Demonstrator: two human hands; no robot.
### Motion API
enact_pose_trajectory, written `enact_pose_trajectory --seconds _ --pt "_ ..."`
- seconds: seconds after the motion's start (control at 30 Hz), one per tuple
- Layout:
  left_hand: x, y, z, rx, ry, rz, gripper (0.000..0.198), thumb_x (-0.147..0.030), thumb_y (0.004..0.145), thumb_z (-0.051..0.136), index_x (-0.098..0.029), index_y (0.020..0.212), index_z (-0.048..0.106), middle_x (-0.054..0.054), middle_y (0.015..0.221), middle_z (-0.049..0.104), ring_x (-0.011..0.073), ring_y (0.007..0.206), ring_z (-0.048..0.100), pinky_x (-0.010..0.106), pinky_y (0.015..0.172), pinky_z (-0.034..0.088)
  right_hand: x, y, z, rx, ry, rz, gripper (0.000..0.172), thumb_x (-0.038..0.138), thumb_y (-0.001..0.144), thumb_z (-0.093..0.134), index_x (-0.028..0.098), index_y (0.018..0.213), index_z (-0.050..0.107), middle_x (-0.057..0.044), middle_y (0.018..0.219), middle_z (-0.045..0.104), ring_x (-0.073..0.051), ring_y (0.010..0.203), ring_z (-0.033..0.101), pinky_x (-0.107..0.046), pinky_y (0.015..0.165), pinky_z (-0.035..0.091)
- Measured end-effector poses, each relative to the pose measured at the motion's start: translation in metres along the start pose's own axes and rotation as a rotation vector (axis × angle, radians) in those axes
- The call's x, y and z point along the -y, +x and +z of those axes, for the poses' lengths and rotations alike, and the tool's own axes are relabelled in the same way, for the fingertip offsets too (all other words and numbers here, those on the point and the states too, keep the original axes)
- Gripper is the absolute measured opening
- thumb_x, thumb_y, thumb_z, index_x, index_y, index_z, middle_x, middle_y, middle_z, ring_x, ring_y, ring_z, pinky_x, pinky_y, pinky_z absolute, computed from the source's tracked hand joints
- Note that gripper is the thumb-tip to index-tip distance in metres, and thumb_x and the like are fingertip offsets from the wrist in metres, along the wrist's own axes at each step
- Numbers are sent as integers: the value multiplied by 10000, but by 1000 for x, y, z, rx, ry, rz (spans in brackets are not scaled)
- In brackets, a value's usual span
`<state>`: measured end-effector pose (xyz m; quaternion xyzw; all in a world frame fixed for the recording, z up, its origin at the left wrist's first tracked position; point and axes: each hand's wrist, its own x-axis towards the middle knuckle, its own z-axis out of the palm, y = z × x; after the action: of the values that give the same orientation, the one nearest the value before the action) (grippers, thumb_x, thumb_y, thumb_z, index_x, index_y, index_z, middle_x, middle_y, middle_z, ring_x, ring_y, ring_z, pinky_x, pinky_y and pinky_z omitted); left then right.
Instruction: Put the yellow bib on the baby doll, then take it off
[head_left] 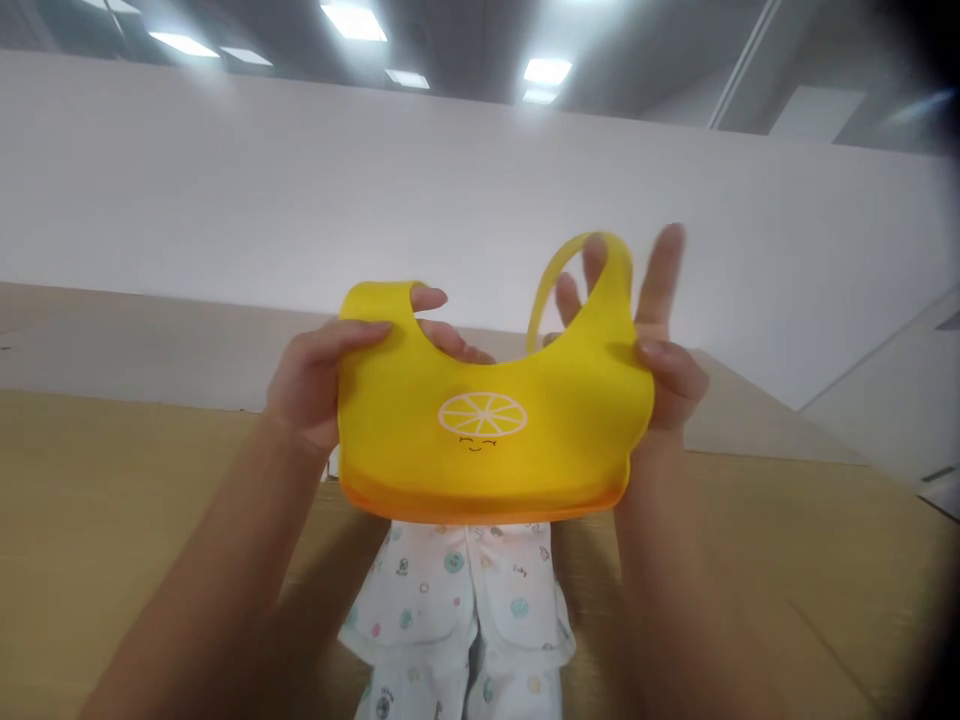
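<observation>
A yellow baby bib with a lemon slice and a small smiling face printed on it is held up in front of me. My left hand grips its upper left corner, thumb on the front and fingers behind. At the right edge, my right hand pinches the bib with its thumb in front; one finger points up and others show through the neck loop. Below the bib lies a white printed baby outfit, its upper part hidden behind the bib.
The outfit lies on a wood-coloured table. Behind the table stands a plain white wall, with lit ceiling panels above. A grey-white strip runs along the back.
</observation>
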<state>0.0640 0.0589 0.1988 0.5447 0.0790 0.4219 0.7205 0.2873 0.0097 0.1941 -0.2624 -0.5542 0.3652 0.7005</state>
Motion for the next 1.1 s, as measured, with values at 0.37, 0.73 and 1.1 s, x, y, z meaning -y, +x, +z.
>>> enact_pose_trajectory --seconds 0.37,0.73,1.1 --pt "-22 -31 41 -104 105 182 290 -251 857 383 -202 1016 620 -11 736 661 248 865 685 425 827 539 50 -14 6 65 27 -104 769 121 555 614 638 1104 465 263 1399 361 -190 1349 370 -330 917 529" --pt "8 5 -12 -269 316 -4 189 -271 744 637 -141 876 676 92 879 725 223 756 668 302 696 538 -17 4 -10 107 321 -37 686 86 682 579 464 1244 469 105 1431 409 -162 1329 395 -323 974 469" --pt "47 19 -51 -409 671 3 289 -375 769 623 -182 968 702 81 931 720 213 762 657 283 635 492 -67 21 -32 -31 34 65 531 158 700 635 367 1187 590 46 1475 338 -278 1234 494 -404 915 499"
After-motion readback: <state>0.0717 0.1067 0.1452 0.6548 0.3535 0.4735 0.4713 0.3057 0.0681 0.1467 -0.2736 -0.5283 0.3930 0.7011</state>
